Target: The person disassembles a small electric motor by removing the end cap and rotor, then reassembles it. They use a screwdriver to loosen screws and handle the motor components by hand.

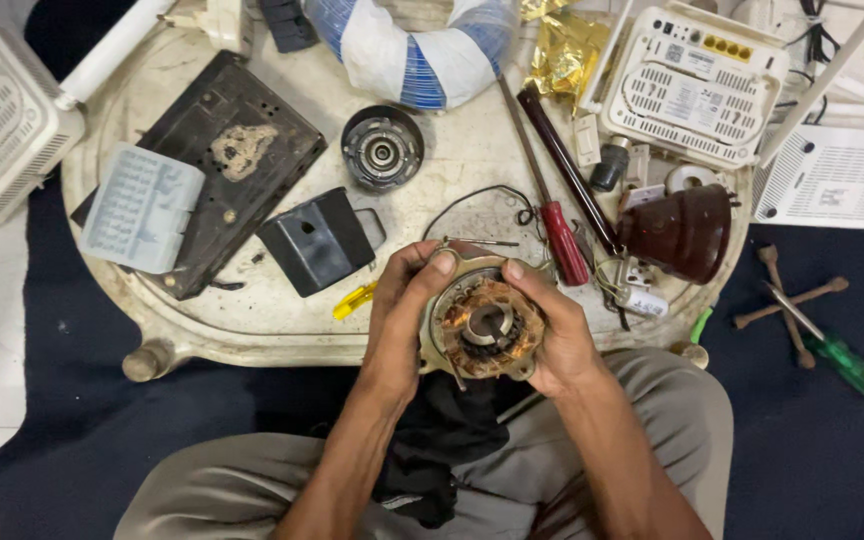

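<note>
A round motor stator (485, 328) with copper windings and a metal hub in its middle is held over my lap, at the near edge of a low white table (282, 322). My left hand (404, 318) grips its left side, thumb on the top rim. Gripping its right side is my right hand (552, 330). A thin wire runs from the motor up onto the table. A black cloth (442, 440) lies on my lap under the motor.
On the table lie a red-handled screwdriver (562, 240), a round motor cap (382, 148), a black cover (316, 240), a black board (227, 160), a brown housing (682, 232) and a white router (694, 82). A green screwdriver (842, 360) rests on the dark floor at right.
</note>
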